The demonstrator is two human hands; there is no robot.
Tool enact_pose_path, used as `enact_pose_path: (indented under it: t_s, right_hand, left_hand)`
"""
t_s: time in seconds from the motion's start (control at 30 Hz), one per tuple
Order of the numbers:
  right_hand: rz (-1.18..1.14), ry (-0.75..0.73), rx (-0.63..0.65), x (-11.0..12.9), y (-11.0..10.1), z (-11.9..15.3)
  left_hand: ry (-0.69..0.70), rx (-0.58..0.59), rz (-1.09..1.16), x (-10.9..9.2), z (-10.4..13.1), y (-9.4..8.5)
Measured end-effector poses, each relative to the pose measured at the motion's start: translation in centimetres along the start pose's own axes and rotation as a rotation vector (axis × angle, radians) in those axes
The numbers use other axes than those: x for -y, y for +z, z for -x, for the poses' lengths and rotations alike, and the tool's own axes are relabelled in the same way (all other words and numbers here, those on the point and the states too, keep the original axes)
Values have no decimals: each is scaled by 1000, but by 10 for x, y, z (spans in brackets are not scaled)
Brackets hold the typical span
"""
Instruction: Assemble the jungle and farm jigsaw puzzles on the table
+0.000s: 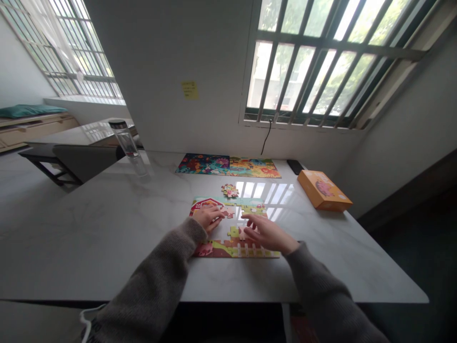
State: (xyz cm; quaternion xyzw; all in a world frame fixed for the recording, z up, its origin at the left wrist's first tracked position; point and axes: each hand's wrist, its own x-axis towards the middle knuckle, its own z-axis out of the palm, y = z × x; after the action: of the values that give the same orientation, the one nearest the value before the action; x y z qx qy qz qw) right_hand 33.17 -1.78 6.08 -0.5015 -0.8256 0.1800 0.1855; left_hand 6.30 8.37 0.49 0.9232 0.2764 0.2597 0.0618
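A farm-scene jigsaw puzzle (216, 248) lies partly joined on the table in front of me, with bare tabletop showing through a gap in its middle. My left hand (208, 218) rests on the puzzle's left side, by the red barn, its fingers stretched out and hiding some pieces. Over the right side is my right hand (267, 232), its fingers slightly bent and apart, close to a green and pink puzzle piece (233, 232). I see nothing held in either hand. Just beyond the puzzle sits a small pile of loose puzzle pieces (229, 190).
Two colourful picture sheets (203, 164) lie against the wall. At the right stand an orange box (324, 190) and a black phone-like object (294, 166). A clear bottle (124, 138) stands at the far left of the white marbled table (143, 247).
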Motion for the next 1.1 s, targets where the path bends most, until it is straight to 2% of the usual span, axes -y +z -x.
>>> enact_pose_path:
  t_s: [0.07,0.23,0.43,0.6,0.73,0.93,1.1]
  right_hand:
    - [-23,8,5,-10,-5,-23]
    - [202,48,-172,-33,0,-82]
    - [438,132,-236,-31,20,-125]
    - [481,192,-217,-27,30,-143]
    - [455,244,-191,-29,32,-152]
    - [395,193,-173,-35,30,-153]
    - [351,158,-159,-38,17,-150]
  left_hand:
    - [-13,-34,-14,0,0,-3]
    - [-80,-78,-66,-1,1,-9]
    - [-156,-55,-88,-5,0,-15]
    - [-267,-57,-110,-6,1,-23]
    - [-297,-57,-116,-6,1,-26]
    - [-293,-57,-103,-8,1,-27]
    - [-296,-60,-97,-8,1,-28]
